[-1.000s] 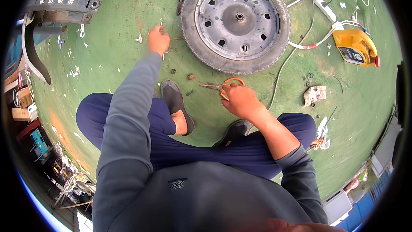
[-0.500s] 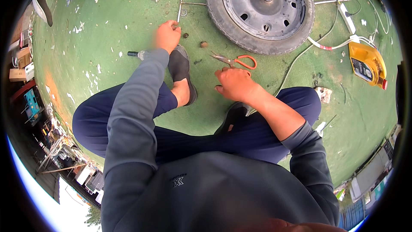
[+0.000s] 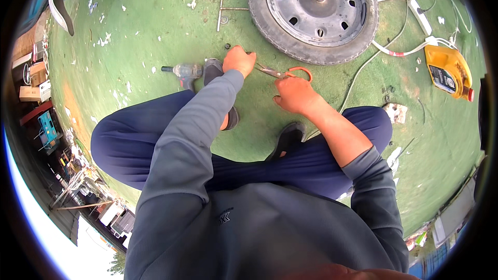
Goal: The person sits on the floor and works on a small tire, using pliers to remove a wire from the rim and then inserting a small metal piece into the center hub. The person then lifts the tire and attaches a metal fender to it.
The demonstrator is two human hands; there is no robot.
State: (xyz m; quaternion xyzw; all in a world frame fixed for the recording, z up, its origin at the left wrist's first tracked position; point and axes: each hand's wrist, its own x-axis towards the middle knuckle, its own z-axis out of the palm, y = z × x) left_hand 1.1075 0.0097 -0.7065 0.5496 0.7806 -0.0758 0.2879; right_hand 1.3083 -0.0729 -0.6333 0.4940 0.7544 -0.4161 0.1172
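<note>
My left hand (image 3: 239,60) is closed low over the green floor, fingertips down beside the scissors' blades; what it grips, if anything, is hidden. Orange-handled scissors (image 3: 271,71) lie with the points toward that hand. Just below their handles is my right hand (image 3: 295,96), its fingers curled and its thumb apart, covering part of one handle loop; whether it holds that loop is hidden. A small dark nut-like piece (image 3: 227,46) rests beyond my left hand. The spoked-off wheel with its tyre (image 3: 320,13) lies flat farther ahead.
A power drill-like tool (image 3: 185,71) with a black socket lies left of my shoe. Ahead are a T-shaped metal bar (image 3: 221,10) and a ring (image 3: 224,20). To the right are a cable (image 3: 358,75), a white power strip (image 3: 419,16) and a yellow jug (image 3: 447,71).
My left hand has moved right and nearer, from beside the metal bar to the scissors' points. The brown lump there is now out of sight. My right hand has shifted slightly right.
</note>
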